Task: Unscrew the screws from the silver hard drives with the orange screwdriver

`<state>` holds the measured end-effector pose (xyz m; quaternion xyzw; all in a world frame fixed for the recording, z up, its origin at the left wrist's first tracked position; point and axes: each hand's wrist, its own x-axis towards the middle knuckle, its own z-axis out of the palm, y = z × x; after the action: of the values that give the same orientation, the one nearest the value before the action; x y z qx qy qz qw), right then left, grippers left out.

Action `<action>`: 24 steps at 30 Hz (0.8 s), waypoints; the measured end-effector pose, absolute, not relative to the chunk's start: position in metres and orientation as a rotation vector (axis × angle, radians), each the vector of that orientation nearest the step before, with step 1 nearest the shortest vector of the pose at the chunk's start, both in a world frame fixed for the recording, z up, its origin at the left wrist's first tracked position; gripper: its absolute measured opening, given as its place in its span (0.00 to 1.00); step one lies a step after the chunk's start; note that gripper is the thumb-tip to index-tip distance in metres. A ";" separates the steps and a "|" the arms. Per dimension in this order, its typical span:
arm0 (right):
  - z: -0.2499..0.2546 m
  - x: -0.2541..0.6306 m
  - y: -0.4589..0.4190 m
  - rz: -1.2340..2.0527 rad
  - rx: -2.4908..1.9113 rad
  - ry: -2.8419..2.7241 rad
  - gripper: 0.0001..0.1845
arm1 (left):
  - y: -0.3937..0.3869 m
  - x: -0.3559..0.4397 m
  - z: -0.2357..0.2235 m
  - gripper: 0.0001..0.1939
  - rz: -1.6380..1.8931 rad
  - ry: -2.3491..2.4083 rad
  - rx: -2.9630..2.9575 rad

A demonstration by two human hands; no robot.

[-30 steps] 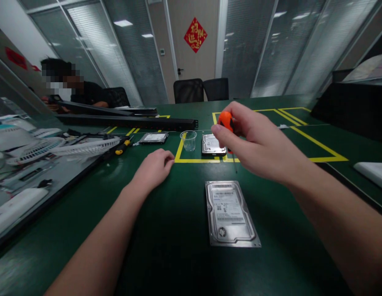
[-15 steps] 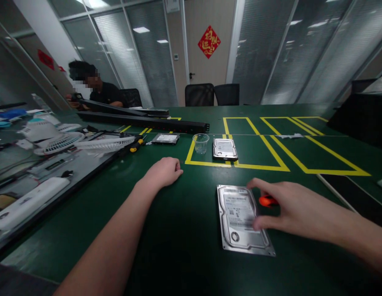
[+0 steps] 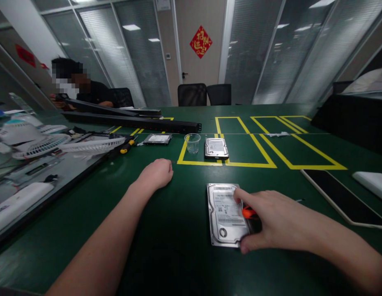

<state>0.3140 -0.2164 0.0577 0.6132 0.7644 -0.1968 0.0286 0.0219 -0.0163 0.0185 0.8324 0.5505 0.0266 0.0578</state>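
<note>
A silver hard drive [image 3: 223, 218] lies label up on the green table in front of me. My right hand [image 3: 268, 220] is at its right side, index finger at the upper edge and thumb at the lower right corner. Tucked in the same hand is an orange-ended screwdriver [image 3: 249, 212], mostly hidden by my fingers. My left hand [image 3: 157, 172] rests on the table to the left, fingers curled in and seemingly holding nothing. Beyond my hands, a second hard drive [image 3: 216, 148] sits by a clear plastic cup [image 3: 192, 144], and a third hard drive [image 3: 158, 139] lies farther left.
Yellow tape [image 3: 251, 165] marks rectangles on the table. A yellow-and-black screwdriver [image 3: 128, 146] and white fan parts [image 3: 92, 144] lie left. Long black bars [image 3: 132, 121] cross behind. A dark-faced slab [image 3: 341, 195] is at right. A person [image 3: 92, 88] sits far left.
My view has turned slightly right. My right hand has moved down around the near drive's right side, its thumb now at the lower corner. The left hand stays on the table.
</note>
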 end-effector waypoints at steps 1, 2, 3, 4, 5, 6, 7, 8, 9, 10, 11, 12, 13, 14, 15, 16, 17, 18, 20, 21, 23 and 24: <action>0.057 0.313 -0.216 -0.601 1.884 2.380 0.48 | -0.018 0.023 0.020 0.08 0.096 1.670 2.528; 0.057 0.312 -0.216 -0.590 1.878 2.404 0.48 | -0.019 0.024 0.023 0.08 0.113 1.670 2.536; 0.056 0.312 -0.216 -0.580 1.875 2.429 0.46 | -0.022 0.026 0.026 0.09 0.145 1.659 2.546; 0.056 0.313 -0.215 -0.574 1.876 2.454 0.44 | -0.025 0.029 0.030 0.09 0.192 1.637 2.558; 0.055 0.315 -0.214 -0.560 1.891 2.485 0.41 | -0.030 0.032 0.033 0.10 0.257 1.598 2.569; 0.055 0.317 -0.213 -0.530 1.923 2.531 0.37 | -0.035 0.038 0.037 0.10 0.377 1.516 2.572; 0.054 0.320 -0.211 -0.473 1.973 2.594 0.32 | -0.042 0.044 0.039 0.10 0.506 1.425 2.556; 0.053 0.324 -0.209 -0.381 2.040 2.674 0.26 | -0.050 0.052 0.041 0.10 0.622 1.317 2.505; 0.052 0.327 -0.207 -0.256 2.110 2.766 0.20 | -0.058 0.061 0.042 0.09 0.703 1.216 2.403; 0.050 0.328 -0.205 -0.124 2.160 2.866 0.16 | -0.067 0.071 0.041 0.10 0.742 1.103 2.275; 0.048 0.329 -0.203 -0.003 2.182 2.966 0.12 | -0.076 0.081 0.040 0.10 0.765 0.985 2.144; 0.045 0.329 -0.201 0.069 2.164 3.055 0.11 | -0.085 0.090 0.038 0.10 0.780 0.872 2.024; 0.043 0.327 -0.200 0.109 2.124 3.135 0.11 | -0.092 0.099 0.035 0.10 0.778 0.789 1.926; 0.040 0.324 -0.200 0.127 2.079 3.198 0.11 | -0.099 0.107 0.032 0.10 0.782 0.726 1.842; 0.038 0.321 -0.200 0.133 2.038 3.243 0.12 | -0.104 0.113 0.029 0.10 0.788 0.674 1.766; 0.035 0.318 -0.200 0.138 2.010 3.280 0.12 | -0.109 0.118 0.026 0.10 0.794 0.638 1.705; 0.033 0.315 -0.201 0.152 1.991 3.309 0.13 | -0.112 0.121 0.024 0.09 0.796 0.615 1.654; 0.031 0.313 -0.201 0.174 1.980 3.333 0.13 | -0.114 0.123 0.022 0.09 0.795 0.600 1.609; 0.027 0.311 -0.202 0.229 1.981 3.362 0.16 | -0.116 0.124 0.020 0.09 0.786 0.590 1.527; 0.026 0.311 -0.202 0.252 1.992 3.372 0.16 | -0.117 0.124 0.020 0.10 0.779 0.590 1.488; 0.025 0.311 -0.202 0.241 2.025 3.373 0.18 | -0.117 0.123 0.019 0.12 0.770 0.596 1.428; 0.024 0.310 -0.202 0.211 2.039 3.373 0.18 | -0.117 0.123 0.018 0.13 0.764 0.602 1.414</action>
<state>0.3101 -0.2019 0.0245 0.4753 0.7862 0.0493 -0.3919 0.1230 -0.1166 0.0181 0.6233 0.2653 0.3367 0.6541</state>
